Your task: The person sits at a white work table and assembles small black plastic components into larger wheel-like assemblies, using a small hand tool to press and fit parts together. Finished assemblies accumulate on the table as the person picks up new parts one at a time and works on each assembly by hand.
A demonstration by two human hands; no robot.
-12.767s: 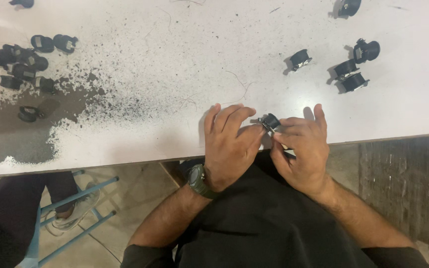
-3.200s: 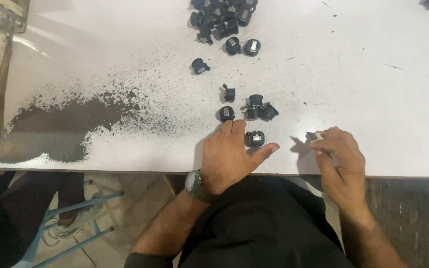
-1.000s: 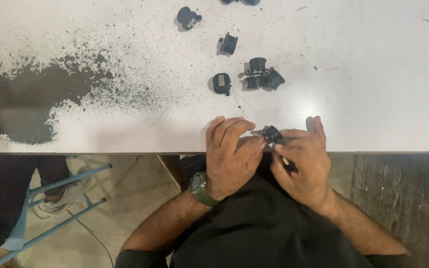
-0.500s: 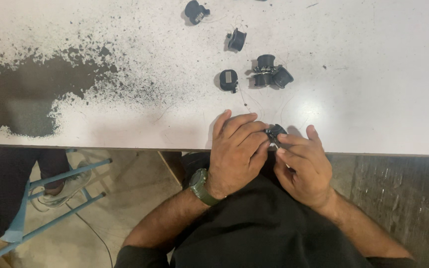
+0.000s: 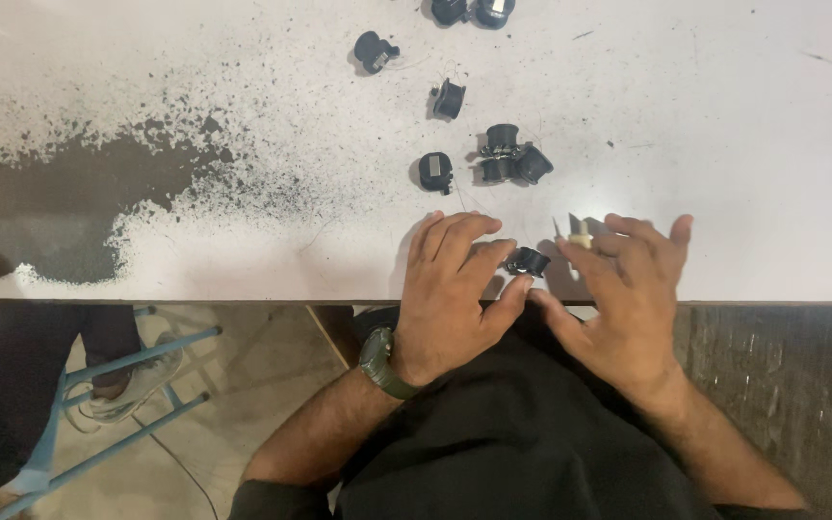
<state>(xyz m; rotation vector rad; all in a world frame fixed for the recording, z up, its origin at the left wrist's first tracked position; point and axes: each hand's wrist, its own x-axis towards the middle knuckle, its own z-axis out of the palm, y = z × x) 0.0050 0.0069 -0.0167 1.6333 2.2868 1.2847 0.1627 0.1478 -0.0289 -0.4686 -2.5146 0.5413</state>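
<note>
Looking down from my head, I see my left hand [image 5: 455, 294] resting at the near edge of the counter [image 5: 772, 144], about midway along it. It is curled, thumb and fingertips closed on a small black part [image 5: 529, 260] and pinning it to the counter surface just inside the edge. There is a watch [image 5: 378, 362] on that wrist.

My right hand [image 5: 628, 299] lies just beside it, to the right of the part. The fingers are spread wide and nearly flat, and the thumb reaches toward the left thumb. A small tool [image 5: 578, 234] with a pale handle and a short metal tip pokes out from under the index finger, pointing toward the far edge. I cannot tell whether that hand grips the tool or only lies over it.

Further in from the near edge sits a cluster of black parts [image 5: 510, 162], with a single one [image 5: 434, 172] just left of it. Three more places hold parts toward the far edge: one [image 5: 449, 98], another [image 5: 375, 50], and a pair [image 5: 472, 10] right at the far limit of the view. Toward the left end of the counter the white top is worn to a dark patch [image 5: 60, 207]. Below the near edge stands a blue stool [image 5: 117, 404], with another person's shoe [image 5: 132, 383] next to it.

As I judge it, I am between strokes of working on the part: it is steadied, but the tool is off it. The next move calls for a firm pinch on the tool, its tip brought onto the part, and the left hand holding the part square.
</note>
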